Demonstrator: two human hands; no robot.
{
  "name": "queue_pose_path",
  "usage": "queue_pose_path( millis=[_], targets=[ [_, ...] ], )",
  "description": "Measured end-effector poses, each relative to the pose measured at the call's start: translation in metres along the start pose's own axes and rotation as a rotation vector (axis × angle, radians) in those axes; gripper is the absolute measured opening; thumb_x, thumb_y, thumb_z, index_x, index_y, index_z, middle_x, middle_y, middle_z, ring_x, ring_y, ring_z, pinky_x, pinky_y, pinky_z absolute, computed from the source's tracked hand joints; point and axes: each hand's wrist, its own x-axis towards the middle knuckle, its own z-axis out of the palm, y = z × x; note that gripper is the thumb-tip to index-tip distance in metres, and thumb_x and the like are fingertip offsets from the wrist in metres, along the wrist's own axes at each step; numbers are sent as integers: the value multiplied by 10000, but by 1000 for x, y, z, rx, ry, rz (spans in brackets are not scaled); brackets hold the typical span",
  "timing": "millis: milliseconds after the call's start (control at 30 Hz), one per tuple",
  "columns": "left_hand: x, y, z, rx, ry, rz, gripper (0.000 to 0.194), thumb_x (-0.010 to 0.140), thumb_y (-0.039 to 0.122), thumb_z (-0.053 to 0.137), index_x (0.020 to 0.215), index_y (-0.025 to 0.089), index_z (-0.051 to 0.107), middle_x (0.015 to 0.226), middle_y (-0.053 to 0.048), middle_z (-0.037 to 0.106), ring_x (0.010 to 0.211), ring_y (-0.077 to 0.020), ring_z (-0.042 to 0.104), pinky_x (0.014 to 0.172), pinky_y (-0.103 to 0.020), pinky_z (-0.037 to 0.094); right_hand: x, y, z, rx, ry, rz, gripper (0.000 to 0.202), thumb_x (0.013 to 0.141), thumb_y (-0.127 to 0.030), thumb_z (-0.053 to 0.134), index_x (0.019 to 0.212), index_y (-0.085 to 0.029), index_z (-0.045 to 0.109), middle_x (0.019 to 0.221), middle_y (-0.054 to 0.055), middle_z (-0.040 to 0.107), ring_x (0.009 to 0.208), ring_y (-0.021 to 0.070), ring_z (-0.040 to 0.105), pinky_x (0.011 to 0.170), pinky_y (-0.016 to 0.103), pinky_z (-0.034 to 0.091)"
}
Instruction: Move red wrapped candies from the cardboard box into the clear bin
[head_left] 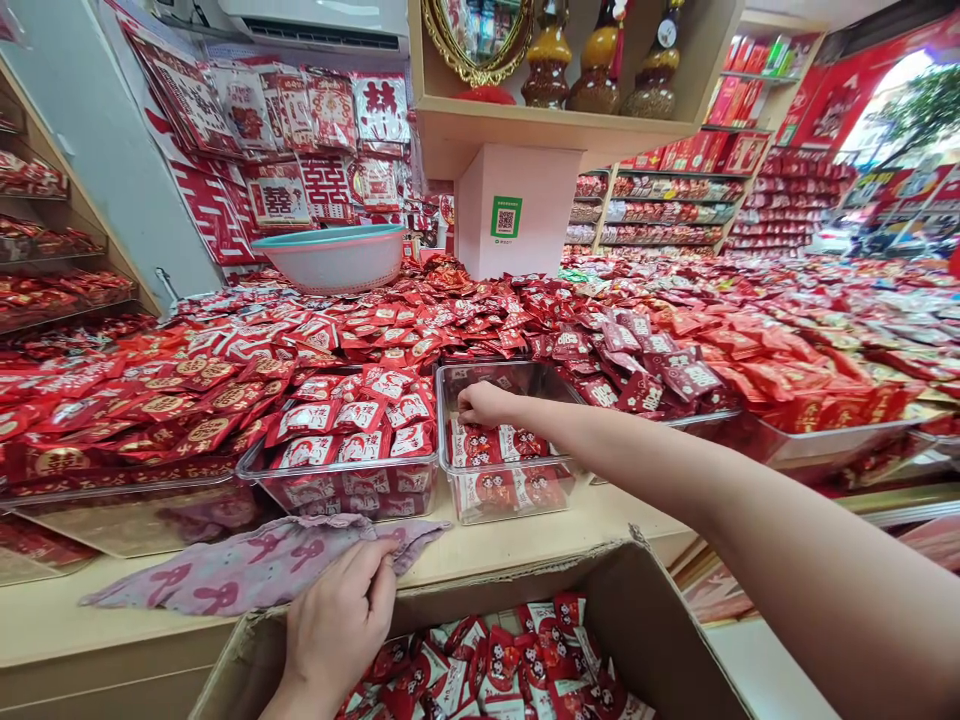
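My right hand (484,404) reaches into a clear plastic bin (511,466), fingers curled closed just above red and white candy packets (486,446) in neat rows. Whatever those fingers hold, if anything, is hidden. My left hand (339,612) is closed at the far rim of an open cardboard box (630,610), its fingers curled over the edge beside a pink cloth (247,565). Inside the box lie many loose packets (499,660) of the same red and white kind, printed with small figures.
Left of the bin stands another clear bin (337,492) full of red and white packets. Dark red packets (622,360) are heaped to the right. A blue and white basin (334,255) sits on the packets behind. A pink pillar (517,215) holds up a shelf (555,118).
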Motion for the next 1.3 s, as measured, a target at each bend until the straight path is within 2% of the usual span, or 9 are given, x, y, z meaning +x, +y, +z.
queue_pose_path(
  millis=[233, 333, 400, 533, 633, 733, 900, 1167, 1300],
  targets=[
    [-1, -3, 1, -29, -49, 13, 237, 780, 214, 385, 886, 237, 596, 869, 26, 674, 753, -123, 624, 599, -193, 417, -21, -7, -42, -7, 48, -42, 157, 690, -226, 534, 768, -135, 635, 747, 43, 628, 643, 111, 517, 549, 194, 324],
    [-1, -5, 1, -33, -73, 3, 235, 783, 225, 384, 894, 238, 590, 882, 26, 670, 768, -129, 622, 613, -201, 420, -68, -32, -75, 203, 175, -104, 176, 712, -232, 507, 788, -131, 630, 737, 29, 619, 648, 97, 518, 586, 194, 350],
    [0, -4, 1, -33, -86, -6, 235, 784, 227, 382, 900, 242, 586, 894, 28, 668, 776, -132, 621, 616, -204, 418, -111, -57, -81, 464, 94, -212, 198, 730, -271, 480, 796, -158, 629, 717, -3, 612, 649, 84, 531, 587, 184, 367],
    [2, 0, -3, -22, -102, -34, 233, 783, 238, 385, 894, 253, 589, 906, 33, 668, 780, -138, 621, 598, -201, 414, -186, -105, -15, 636, -477, -542, 69, 631, -236, 563, 597, -211, 618, 539, -59, 565, 515, 69, 510, 497, 172, 364],
    [2, 2, -6, -11, -131, -56, 239, 788, 246, 379, 906, 261, 586, 913, 40, 666, 784, -139, 619, 584, -200, 414, -212, -125, 77, 304, -622, -307, 167, 488, -162, 620, 379, -190, 498, 398, -18, 474, 451, 136, 494, 423, 232, 329],
    [0, 3, -9, -17, -153, -46, 253, 799, 258, 360, 930, 258, 577, 939, 36, 658, 789, -140, 616, 599, -204, 420, -220, -134, 148, 308, -702, -51, 238, 495, -248, 631, 344, -200, 454, 422, 13, 473, 490, 175, 514, 425, 264, 345],
    [2, 3, -13, -83, -186, -49, 266, 805, 291, 349, 933, 244, 578, 948, 19, 656, 821, -148, 610, 644, -213, 439, -222, -142, 167, 156, -988, -184, 469, 530, -227, 602, 233, -185, 242, 320, -7, 346, 416, 148, 442, 410, 254, 315],
    [1, -2, -16, -471, -166, -177, 262, 754, 367, 437, 896, 212, 593, 951, -24, 646, 899, -181, 580, 803, -296, 442, -212, -133, 113, 140, -643, -198, 333, 495, -222, 649, 307, -186, 377, 339, -27, 374, 418, 135, 424, 407, 233, 280],
    [-4, 21, -27, -927, -179, -284, 319, 728, 399, 507, 967, 191, 544, 1001, -66, 620, 939, -196, 568, 837, -323, 440, -207, -110, 64, 381, -208, -91, 124, 664, -298, 573, 621, -182, 579, 579, 0, 560, 560, 124, 489, 479, 218, 324]
  ],
)
